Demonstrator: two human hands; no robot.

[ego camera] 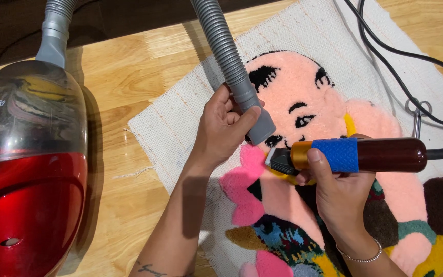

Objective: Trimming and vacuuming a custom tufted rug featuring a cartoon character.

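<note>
at the centre of the frame, the left hand (222,131) is gripping the end of a grey ribbed vacuum hose (225,54), its fingers (246,119) curling around the smooth grey nozzle (255,115) with the thumb lying along its side. the nozzle's mouth is pointing down at the tufted rug (308,102), just above the pink face pattern and close beside the clipper's head. right of centre, the right hand (340,192) is holding an electric carving clipper (355,155) sideways, fingers wrapping the blue textured grip from below and the thumb pressing on top near the gold collar. the clipper's dark blade is pointing left and is sitting on or just over the pile near a pink flower shape; contact cannot be told for certain. a thin bracelet (360,256) is circling the right wrist.

the rug is lying flat on the wooden counter (124,77), its white backing cloth showing around a colourful design of peach, pink, brown, blue and yellow. at the left of the frame a red canister vacuum cleaner (29,174) with a clear smoky lid is sitting on the counter, the hose rising from its top. at the upper right, black cables (385,56) are trailing across the backing cloth, and a pair of metal scissors (417,115) is lying beside them.
</note>
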